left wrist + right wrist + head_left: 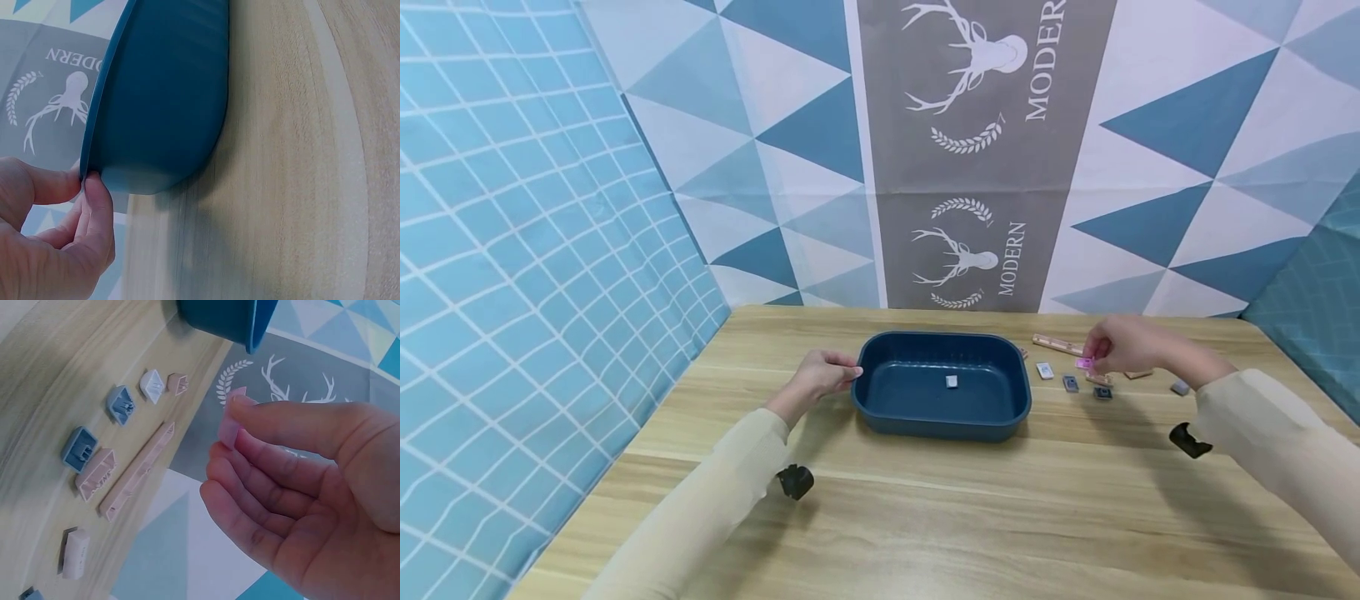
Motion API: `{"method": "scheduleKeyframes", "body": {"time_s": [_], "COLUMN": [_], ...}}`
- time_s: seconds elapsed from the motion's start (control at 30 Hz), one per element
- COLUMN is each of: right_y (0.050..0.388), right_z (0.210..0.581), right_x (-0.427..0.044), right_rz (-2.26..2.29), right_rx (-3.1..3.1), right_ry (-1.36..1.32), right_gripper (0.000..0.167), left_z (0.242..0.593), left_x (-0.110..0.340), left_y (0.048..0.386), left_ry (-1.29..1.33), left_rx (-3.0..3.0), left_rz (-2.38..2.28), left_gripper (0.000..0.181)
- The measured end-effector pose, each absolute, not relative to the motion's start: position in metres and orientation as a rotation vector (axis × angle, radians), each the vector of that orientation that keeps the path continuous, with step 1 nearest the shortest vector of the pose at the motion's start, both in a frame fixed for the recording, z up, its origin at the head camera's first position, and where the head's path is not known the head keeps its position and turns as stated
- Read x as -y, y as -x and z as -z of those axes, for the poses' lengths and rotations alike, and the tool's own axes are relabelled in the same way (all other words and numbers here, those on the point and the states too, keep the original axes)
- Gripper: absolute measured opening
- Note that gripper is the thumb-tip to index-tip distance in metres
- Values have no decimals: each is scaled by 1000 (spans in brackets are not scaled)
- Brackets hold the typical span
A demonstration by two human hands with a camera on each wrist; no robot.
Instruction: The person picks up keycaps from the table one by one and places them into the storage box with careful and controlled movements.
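Observation:
At the left end of a dark blue plastic tub [917, 402], my left hand [823, 377] pinches the rim between thumb and fingers, as the left wrist view shows close up. A white keycap [951, 382] lies on the tub's floor. To the right of the tub, my right hand [1126, 343] holds a pink keycap [230, 428] between thumb and forefinger, above the table. Below that hand lie a long pink keycap [137, 472] like a space bar, a shorter pink keycap [95, 474], a dark blue keycap [79, 449], a grey-blue keycap [120, 405] and a white keycap [151, 385].
Further right on the wooden table [925, 517] are another pink keycap [1138, 374] and a grey-blue keycap [1180, 387]. A patterned cloth [955, 167] hangs behind the table, and a blue checked cloth [542, 250] hangs at the left.

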State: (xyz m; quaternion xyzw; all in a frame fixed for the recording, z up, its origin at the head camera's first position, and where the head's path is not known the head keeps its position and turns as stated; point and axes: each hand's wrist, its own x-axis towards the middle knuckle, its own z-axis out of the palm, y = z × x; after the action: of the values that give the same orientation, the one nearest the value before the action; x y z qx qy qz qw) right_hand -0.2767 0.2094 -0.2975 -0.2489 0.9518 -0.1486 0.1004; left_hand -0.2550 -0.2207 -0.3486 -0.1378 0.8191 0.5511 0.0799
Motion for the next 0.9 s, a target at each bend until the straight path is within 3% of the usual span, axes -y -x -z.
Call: {"method": "scheduleKeyframes", "body": {"time_s": [0.9], "right_y": [276], "right_z": [275], "right_x": [-189], "right_rz": [350], "right_rx": [-2855], "right_ry": [886], "right_gripper": [5], "left_z": [349], "left_x": [222], "left_y": [255], "left_ry": [399], "left_rx": [-2451], "left_rz": [-1655], "left_gripper": [24]}}
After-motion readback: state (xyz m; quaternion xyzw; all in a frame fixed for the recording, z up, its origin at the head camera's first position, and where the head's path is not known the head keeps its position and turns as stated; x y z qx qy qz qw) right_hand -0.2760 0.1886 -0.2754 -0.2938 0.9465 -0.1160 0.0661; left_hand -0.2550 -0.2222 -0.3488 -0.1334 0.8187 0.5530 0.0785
